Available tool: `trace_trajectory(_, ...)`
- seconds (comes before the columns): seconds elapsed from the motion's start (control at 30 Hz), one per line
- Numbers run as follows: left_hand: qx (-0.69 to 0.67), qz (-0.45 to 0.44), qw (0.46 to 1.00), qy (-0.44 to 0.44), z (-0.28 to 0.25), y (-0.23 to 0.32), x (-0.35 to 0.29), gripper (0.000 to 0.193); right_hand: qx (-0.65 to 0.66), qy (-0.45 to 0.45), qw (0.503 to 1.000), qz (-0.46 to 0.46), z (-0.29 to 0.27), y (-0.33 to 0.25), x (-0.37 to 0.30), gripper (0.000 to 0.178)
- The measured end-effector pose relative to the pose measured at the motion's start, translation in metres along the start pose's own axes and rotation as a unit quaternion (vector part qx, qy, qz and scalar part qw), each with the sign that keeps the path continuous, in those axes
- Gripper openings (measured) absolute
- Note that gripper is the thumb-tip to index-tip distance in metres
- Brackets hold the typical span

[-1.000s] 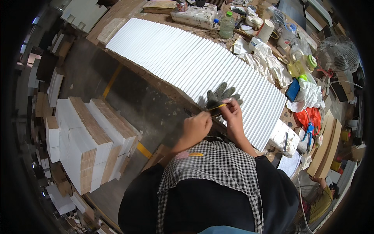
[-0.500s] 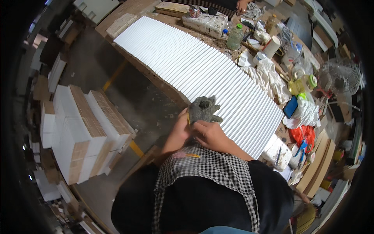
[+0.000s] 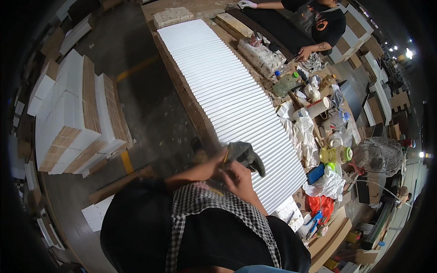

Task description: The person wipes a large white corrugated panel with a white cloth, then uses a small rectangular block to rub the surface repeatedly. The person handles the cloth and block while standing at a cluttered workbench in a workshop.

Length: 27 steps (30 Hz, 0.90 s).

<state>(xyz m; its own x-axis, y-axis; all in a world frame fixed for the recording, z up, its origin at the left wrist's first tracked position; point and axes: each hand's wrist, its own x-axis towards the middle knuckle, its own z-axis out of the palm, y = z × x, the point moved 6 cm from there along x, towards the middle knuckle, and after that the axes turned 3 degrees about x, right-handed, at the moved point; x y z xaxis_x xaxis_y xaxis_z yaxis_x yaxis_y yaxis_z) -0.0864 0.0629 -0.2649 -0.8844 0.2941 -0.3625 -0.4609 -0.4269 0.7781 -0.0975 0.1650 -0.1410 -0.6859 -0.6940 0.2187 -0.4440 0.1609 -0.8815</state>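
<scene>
A dark grey work glove (image 3: 244, 154) covers my left hand (image 3: 248, 158), whose fingers reach forward and bend downward, apart from each other and holding nothing I can see. My bare right hand (image 3: 240, 178) pinches the glove's cuff at the left wrist, where a bit of yellow edging shows. Both hands are close in front of my checked apron (image 3: 218, 198), over the near left edge of a long white ribbed sheet or row of white strips (image 3: 227, 98). That white surface lies along the workbench.
Clutter lines the bench's right side: a green-capped bottle (image 3: 286, 84), a white cup (image 3: 318, 107), crumpled cloth (image 3: 306, 141), a blue phone (image 3: 315, 174), a red bag (image 3: 320, 207). Across stands a co-worker (image 3: 325, 25) at a dark ribbed panel. Stacked white boxes (image 3: 68, 113) stand left; a fan (image 3: 380, 154) right.
The view has turned right, bringing the co-worker and dark panel into sight. My right hand stays at the glove's cuff, and the gloved fingers now point more downward to the right.
</scene>
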Motion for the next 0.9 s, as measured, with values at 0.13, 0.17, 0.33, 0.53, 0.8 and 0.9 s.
trace_trajectory(0.13, 0.02, 0.011, 1.0, 0.014, 0.001, 0.003, -0.006, 0.041, -0.028, -0.028, 0.999, -0.023, 0.002, -0.003, 0.001, 0.021)
trace_trajectory(0.17, 0.028, 0.01, 0.999, 0.02, -0.002, 0.003, -0.012, 0.041, -0.019, -0.019, 0.999, -0.023, 0.003, -0.001, -0.001, 0.02)
trace_trajectory(0.33, 0.083, 0.007, 0.996, 0.045, -0.022, 0.008, -0.035, 0.043, 0.055, 0.015, 0.998, 0.021, 0.005, 0.006, -0.008, 0.01)
trace_trajectory(0.53, 0.142, 0.005, 0.986, 0.092, -0.02, 0.019, -0.05, 0.045, 0.024, 0.011, 0.997, -0.07, 0.003, -0.005, 0.001, 0.015)
trace_trajectory(0.8, 0.194, -0.011, 0.979, 0.065, -0.005, 0.021, -0.047, 0.048, 0.028, 0.025, 0.996, -0.075, -0.001, -0.003, -0.013, 0.023)
trace_trajectory(0.9, 0.214, -0.013, 0.974, 0.068, 0.002, 0.024, -0.046, 0.049, 0.032, 0.024, 0.995, -0.091, 0.0, -0.009, -0.017, 0.021)
